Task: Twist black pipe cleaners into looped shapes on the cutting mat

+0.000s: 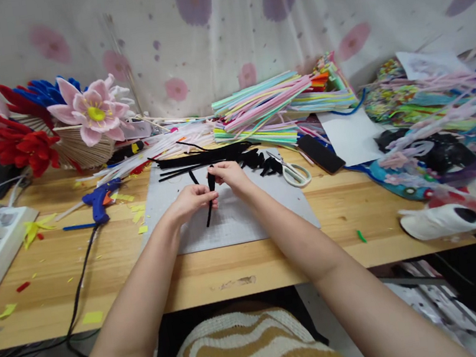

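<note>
Over a grey cutting mat (245, 228), my left hand (194, 201) and my right hand (231, 178) meet at a black pipe cleaner (211, 211). Both hands are closed on it with fingertips pinched. Its wider upper part sits between the fingers, and a thin end hangs down below my left hand. Behind my hands lies a pile of black pipe cleaners (199, 157). Several short curled black pieces (262, 161) rest at the pile's right, beside scissors (294, 173) with pale handles.
A blue glue gun (99, 202) with its cord lies left, near yellow scraps. Fuzzy flowers (96, 113) stand at the back left. Bundles of coloured pipe cleaners (266, 102) lie behind the mat. A black phone-like slab (321, 153) and a white roll (439, 222) are at right.
</note>
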Demonstrator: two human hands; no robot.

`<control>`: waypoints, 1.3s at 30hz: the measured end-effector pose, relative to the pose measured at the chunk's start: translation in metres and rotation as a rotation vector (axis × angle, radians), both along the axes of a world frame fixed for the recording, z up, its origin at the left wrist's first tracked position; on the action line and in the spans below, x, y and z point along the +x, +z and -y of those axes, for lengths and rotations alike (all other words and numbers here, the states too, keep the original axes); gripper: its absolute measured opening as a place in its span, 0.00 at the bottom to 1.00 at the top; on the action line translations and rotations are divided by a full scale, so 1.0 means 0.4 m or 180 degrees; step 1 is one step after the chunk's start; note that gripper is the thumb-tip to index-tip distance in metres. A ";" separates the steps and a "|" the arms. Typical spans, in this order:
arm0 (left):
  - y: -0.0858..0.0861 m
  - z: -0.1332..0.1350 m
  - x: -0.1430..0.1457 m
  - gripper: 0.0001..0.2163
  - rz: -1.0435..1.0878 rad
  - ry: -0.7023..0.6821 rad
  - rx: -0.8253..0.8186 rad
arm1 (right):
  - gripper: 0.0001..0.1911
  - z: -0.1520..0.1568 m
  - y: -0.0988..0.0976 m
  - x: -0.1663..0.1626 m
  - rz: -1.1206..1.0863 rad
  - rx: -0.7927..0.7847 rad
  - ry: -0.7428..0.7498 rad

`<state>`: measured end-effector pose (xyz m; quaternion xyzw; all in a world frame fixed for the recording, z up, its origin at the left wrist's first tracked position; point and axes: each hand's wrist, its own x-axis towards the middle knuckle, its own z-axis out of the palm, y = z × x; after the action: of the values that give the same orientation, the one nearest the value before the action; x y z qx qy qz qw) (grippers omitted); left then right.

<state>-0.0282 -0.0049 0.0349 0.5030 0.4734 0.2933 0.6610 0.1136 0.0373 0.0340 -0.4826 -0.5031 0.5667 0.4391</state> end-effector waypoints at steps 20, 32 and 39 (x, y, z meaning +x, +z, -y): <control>-0.041 -0.008 0.028 0.09 0.1201 0.0829 -0.0529 | 0.11 -0.003 -0.060 0.042 -0.1220 -0.0749 0.0492; -0.022 0.000 0.032 0.05 0.0997 0.0625 -0.0757 | 0.08 0.009 -0.036 0.022 -0.1181 -0.0730 0.0499; -0.013 0.012 0.007 0.09 0.0633 0.0296 -0.0573 | 0.08 0.006 -0.044 0.032 -0.1130 -0.0941 0.0760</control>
<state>-0.0254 -0.0096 0.0298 0.3877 0.4527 0.3284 0.7327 0.1264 0.0350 0.0165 -0.3717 -0.3833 0.7577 0.3752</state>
